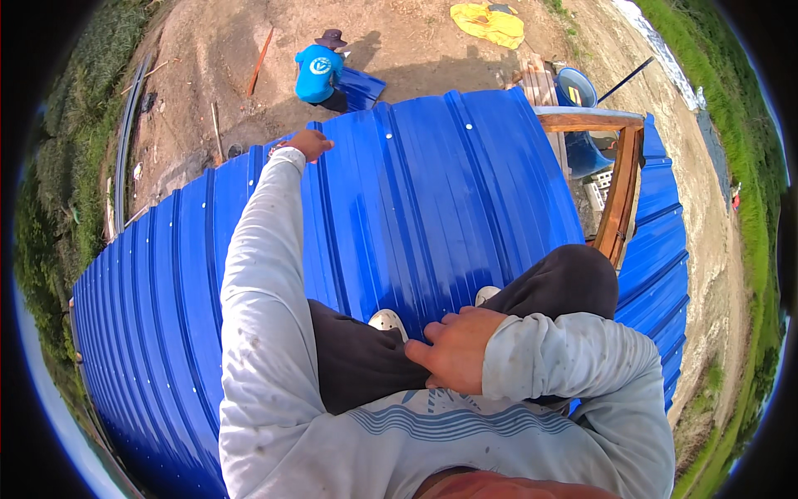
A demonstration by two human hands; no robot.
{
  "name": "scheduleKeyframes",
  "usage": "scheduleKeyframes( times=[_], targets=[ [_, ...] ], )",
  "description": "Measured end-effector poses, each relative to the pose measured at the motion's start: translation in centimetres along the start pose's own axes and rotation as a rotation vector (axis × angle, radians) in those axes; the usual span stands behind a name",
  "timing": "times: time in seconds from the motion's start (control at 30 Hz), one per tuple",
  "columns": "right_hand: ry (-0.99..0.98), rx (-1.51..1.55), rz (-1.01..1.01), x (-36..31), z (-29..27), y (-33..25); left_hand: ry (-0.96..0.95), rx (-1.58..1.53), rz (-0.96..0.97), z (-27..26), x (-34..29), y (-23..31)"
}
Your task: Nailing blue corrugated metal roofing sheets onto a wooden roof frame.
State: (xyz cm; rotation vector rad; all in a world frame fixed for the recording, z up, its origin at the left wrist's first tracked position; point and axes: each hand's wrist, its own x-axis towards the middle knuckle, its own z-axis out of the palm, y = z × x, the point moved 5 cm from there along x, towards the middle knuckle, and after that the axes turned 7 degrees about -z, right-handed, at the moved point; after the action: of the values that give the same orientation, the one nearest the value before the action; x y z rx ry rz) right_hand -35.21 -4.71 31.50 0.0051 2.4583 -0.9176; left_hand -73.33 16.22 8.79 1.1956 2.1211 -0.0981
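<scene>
Blue ribbed metal roofing sheets [374,191] spread under and in front of me. My left arm reaches out to their far edge, where my left hand [308,145] is on or just above the sheet. One digit of it points to the right; the other fingers are too foreshortened to read. My right hand [459,349] is drawn in close to my body between my bent knees, its fingers curled inward. What it holds, if anything, is hidden. Two light-coloured shoes [388,323] stand on the blue metal just beyond it.
On the ground beyond the roof, a person in a blue shirt [320,73] crouches by a smaller blue sheet [359,89]. At the right, a wooden frame [619,195] borders an opening beside a blue barrel [577,88]. A yellow tarp [489,25] lies farther off.
</scene>
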Motion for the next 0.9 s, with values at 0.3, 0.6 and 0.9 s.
scheduleKeyframes(
  times=[0.3,0.6,0.9],
  targets=[
    [-0.004,0.014,0.004,-0.1,-0.2,0.0,0.016,-0.011,0.043,-0.6,-1.7,1.0],
    [-0.028,0.037,0.018,-0.2,-0.4,0.0,0.012,0.002,0.028,-0.4,-1.4,1.2],
    [-0.038,0.036,0.026,-0.1,-0.4,0.0,0.008,0.019,0.039,-0.4,-1.5,1.3]
  ],
)
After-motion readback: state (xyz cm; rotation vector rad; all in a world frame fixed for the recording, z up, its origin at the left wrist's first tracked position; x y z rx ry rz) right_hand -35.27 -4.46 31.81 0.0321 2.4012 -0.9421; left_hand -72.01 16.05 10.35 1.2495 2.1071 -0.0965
